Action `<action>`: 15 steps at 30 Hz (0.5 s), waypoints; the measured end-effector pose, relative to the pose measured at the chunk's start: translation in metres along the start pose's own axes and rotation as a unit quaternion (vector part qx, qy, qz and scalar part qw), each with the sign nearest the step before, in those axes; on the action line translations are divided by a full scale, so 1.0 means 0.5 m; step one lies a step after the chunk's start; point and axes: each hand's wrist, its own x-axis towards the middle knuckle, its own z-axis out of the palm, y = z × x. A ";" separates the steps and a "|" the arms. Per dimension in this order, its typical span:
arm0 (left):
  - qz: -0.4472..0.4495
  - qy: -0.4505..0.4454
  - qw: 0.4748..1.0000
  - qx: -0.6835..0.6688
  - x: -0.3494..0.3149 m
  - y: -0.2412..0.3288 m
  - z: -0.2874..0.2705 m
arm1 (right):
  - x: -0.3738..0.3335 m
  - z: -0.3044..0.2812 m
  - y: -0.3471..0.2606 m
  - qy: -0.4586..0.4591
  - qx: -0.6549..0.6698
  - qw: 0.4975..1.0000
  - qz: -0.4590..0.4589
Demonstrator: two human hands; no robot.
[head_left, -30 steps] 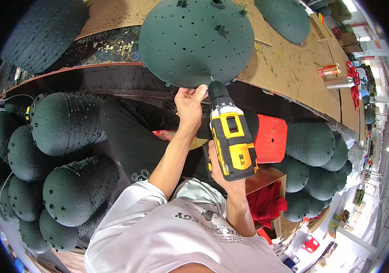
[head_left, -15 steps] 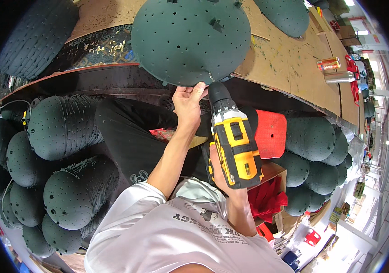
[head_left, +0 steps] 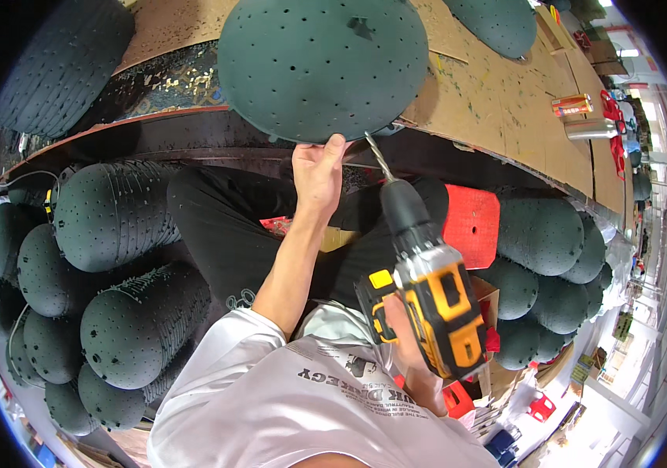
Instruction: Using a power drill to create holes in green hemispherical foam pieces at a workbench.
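A dark green domed shell (head_left: 322, 74), dotted with small holes, lies on the workbench with its near rim over the edge. My left hand (head_left: 318, 168) pinches that rim, thumb on top and fingers underneath. In my right hand (head_left: 401, 327) is a yellow and black cordless drill (head_left: 447, 304), gripped by its handle. Its long twist bit (head_left: 379, 156) points up and away, the tip beside the shell's near rim, just right of my left hand. A dark scrap (head_left: 361, 29) sits on the shell's upper surface.
Stacks of similar drilled shells lie left (head_left: 119, 214) and right (head_left: 540, 238) of my legs; another stack (head_left: 64, 66) stands on the bench at far left. A red plastic piece (head_left: 470, 226) is by my right knee. A steel bottle (head_left: 591, 129) lies on the cardboard-covered bench (head_left: 497, 117).
The drill has come back toward me and to the right; its bit, earlier in the shell near the rim, is now out. My left hand still holds the rim.
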 end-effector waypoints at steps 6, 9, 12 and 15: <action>-0.028 -0.077 0.993 -0.086 0.031 0.046 0.037 | -0.045 -0.003 0.091 0.046 0.170 0.981 0.085; 0.008 -0.087 0.995 -0.054 0.049 0.077 0.060 | -0.053 -0.001 0.122 0.082 0.224 0.968 0.077; 0.033 -0.083 0.996 -0.022 0.062 0.108 0.074 | -0.057 0.003 0.139 0.092 0.230 0.966 0.071; 0.054 -0.097 0.994 -0.012 0.064 0.148 0.074 | -0.059 0.006 0.151 0.096 0.261 0.958 0.071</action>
